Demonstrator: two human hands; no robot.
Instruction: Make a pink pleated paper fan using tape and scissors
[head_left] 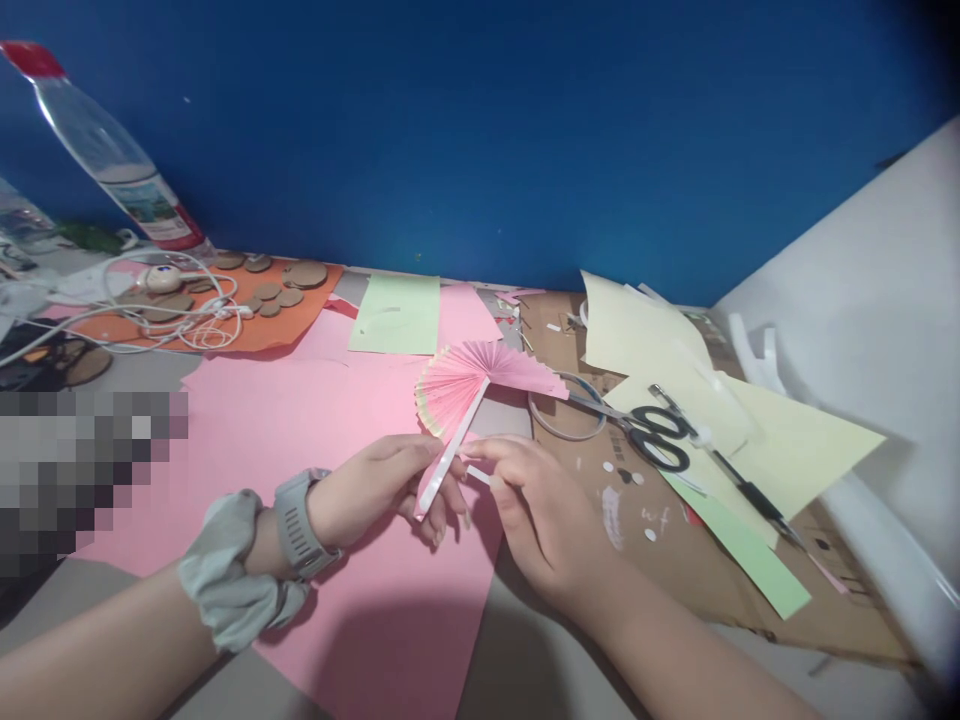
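A pleated pink paper fan (pixel 469 375) with a pale yellow-green edge on its left side is spread partly open in the middle. My left hand (pixel 375 485) is closed on its lower end, with the thumb on top and the fingers underneath. Along the fan's folded straight edge runs a long white strip (pixel 455 452). My right hand (pixel 551 515) pinches a small narrow white strip (pixel 478 475) between thumb and forefinger, close to that edge. The forefinger's tip seems to reach the fan; whether it touches is unclear. Beneath both lies a large pink paper sheet (pixel 300 420).
To the right, black-handled scissors (pixel 660 440) and a pen (pixel 750 490) lie over cream paper (pixel 810 430) and cardboard (pixel 600 520). A tape roll (pixel 568 432) sits by the fan. At left are cardboard discs (pixel 306 274), white earphone cords (pixel 217 325) and a tall bottle (pixel 112 160).
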